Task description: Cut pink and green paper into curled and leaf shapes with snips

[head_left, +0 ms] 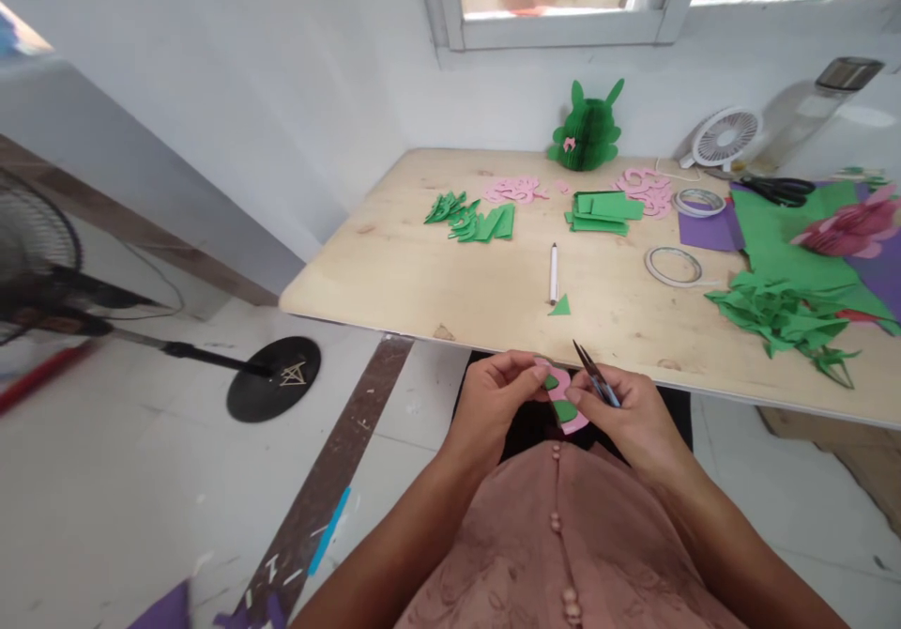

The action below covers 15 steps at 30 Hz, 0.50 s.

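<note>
Centrally, pink paper (561, 392): left edge pinched in left hand (501, 390), right edge at right hand (630, 411), curled round scissors (595, 374).

We've a sml wht fan (725, 139); rel. to it we see clr bottle (806, 120) R, blk scissors (786, 191) lwr R, window (563, 32) upper L, lg floor fan (49, 291) far L.

Left forearm (415, 512) and right forearm (728, 526) bare, angled forward and inward, ahead of the torso (521, 544). Left hand (496, 402) pinching, thumb (529, 386) against curled fingers (512, 360). Right hand (633, 413) gripping, fingers bent, thumb stretched toward the left hand. Hands close together, roughly level, not touching; wrists nearly straight.
</note>
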Available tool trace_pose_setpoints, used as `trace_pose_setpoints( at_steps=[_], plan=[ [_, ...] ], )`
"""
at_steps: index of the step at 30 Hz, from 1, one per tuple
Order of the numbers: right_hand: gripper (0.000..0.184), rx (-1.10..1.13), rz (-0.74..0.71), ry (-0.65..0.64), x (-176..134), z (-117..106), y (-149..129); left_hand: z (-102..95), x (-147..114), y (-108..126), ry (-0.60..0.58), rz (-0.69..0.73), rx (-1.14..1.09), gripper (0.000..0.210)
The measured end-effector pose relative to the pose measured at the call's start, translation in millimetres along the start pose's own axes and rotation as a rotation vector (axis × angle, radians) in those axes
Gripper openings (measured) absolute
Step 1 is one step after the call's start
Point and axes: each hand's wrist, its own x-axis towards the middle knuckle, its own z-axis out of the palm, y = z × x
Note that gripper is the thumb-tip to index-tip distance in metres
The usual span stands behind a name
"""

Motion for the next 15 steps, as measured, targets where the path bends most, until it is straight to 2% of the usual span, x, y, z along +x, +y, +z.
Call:
trace_pose_setpoints(
  at_steps=[15],
  plan=[
    [0.016,-0.045,-0.016,-0.007,5.6,-3.5,-3.8,3.3,2.7,5.5,0.037,0.001,-0.083,0.017]
  ],
)
